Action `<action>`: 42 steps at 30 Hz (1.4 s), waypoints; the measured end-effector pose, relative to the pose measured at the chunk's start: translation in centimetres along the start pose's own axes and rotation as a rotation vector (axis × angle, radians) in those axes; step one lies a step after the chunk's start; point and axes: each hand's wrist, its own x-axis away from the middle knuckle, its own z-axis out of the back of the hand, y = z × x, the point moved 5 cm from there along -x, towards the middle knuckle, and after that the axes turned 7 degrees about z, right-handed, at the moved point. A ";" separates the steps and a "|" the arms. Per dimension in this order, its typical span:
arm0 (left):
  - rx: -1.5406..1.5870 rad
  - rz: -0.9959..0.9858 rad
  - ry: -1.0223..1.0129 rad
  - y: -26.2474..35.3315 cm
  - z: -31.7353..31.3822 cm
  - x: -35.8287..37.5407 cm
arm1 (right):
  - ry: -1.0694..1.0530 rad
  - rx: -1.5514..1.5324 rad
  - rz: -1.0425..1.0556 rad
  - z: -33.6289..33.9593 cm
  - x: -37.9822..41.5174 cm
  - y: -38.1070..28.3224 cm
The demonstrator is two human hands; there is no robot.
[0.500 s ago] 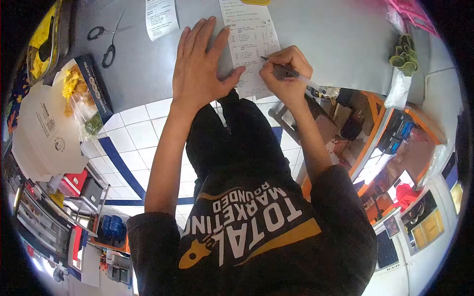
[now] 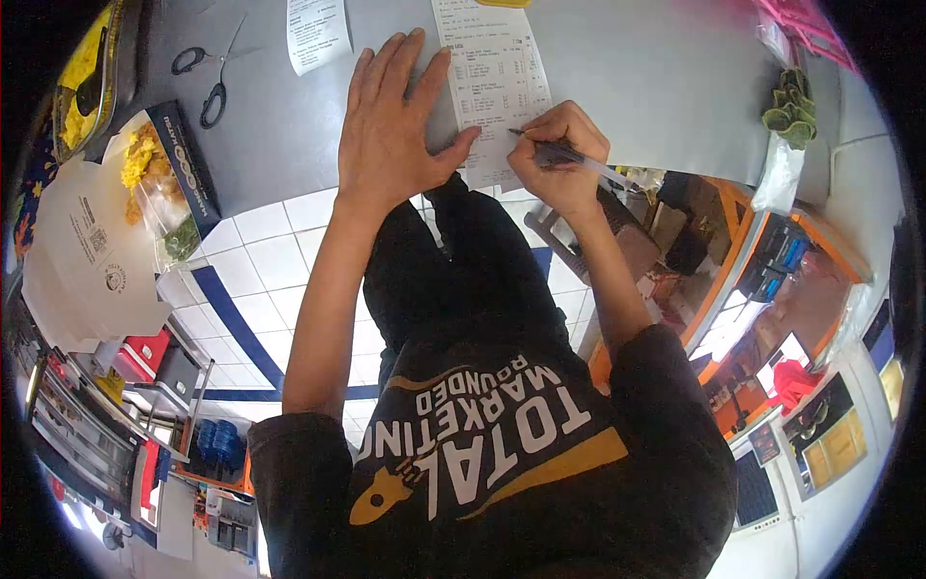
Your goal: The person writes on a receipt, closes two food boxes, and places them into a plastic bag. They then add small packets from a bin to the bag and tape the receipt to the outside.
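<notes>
A long printed receipt (image 2: pixel 497 77) lies on the grey tabletop, its lower end near the front edge. My left hand (image 2: pixel 391 135) rests flat with fingers spread, the thumb touching the receipt's left side. Between the fingers of my right hand (image 2: pixel 564 154) is a pen (image 2: pixel 593 166), its dark tip over the lower part of the receipt. A second, shorter receipt (image 2: pixel 318 37) lies farther left at the top of the view.
Black-handled scissors (image 2: pixel 214 87) lie at the left, near an open takeaway box (image 2: pixel 174 174) with yellow food and a green-filled bag. A tray (image 2: pixel 92 96) of yellow food stands beyond. Green leafy-looking rolls (image 2: pixel 791 108) in plastic sit at the right edge.
My right hand and the pen tip have moved slightly down the receipt, toward my body. My left hand stays almost in place.
</notes>
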 end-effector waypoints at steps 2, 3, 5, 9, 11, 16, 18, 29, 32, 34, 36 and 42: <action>0.002 -0.005 0.003 -0.1 -0.1 0.1 | -0.015 0.002 0.002 0.0 -0.1 -0.1; 0.001 -0.004 0.001 -0.1 -0.1 0.1 | -0.005 -0.013 -0.003 0.0 -0.1 -0.1; -0.002 -0.002 -0.001 -0.1 0.0 0.0 | 0.014 -0.045 -0.010 -0.1 0.0 0.1; 0.009 -0.006 0.008 -0.1 -0.1 0.0 | 0.014 -0.011 -0.034 0.2 0.0 -0.1; 0.008 -0.010 0.014 -0.1 0.0 0.1 | 0.017 -0.017 -0.034 0.3 0.3 0.1; 0.010 -0.009 0.013 -0.1 0.0 0.0 | -0.010 -0.002 -0.016 0.3 0.5 0.2; 0.004 -0.008 0.010 -0.2 0.0 0.1 | -0.010 -0.017 -0.019 0.2 0.5 0.1; 0.008 -0.013 0.017 -0.2 0.0 0.1 | -0.020 -0.029 -0.020 0.2 0.3 0.0; 0.012 -0.012 0.004 -0.4 -0.1 0.1 | -0.001 -0.081 -0.019 0.0 0.5 0.2; 0.009 -0.009 0.007 -0.4 -0.1 0.2 | -0.014 -0.075 -0.038 0.0 0.5 0.1; 0.009 -0.009 0.013 -0.4 -0.1 0.1 | -0.027 -0.073 -0.034 0.0 0.4 0.0; 0.002 -0.014 0.009 -0.3 0.0 0.1 | -0.046 -0.067 -0.033 0.1 0.3 0.1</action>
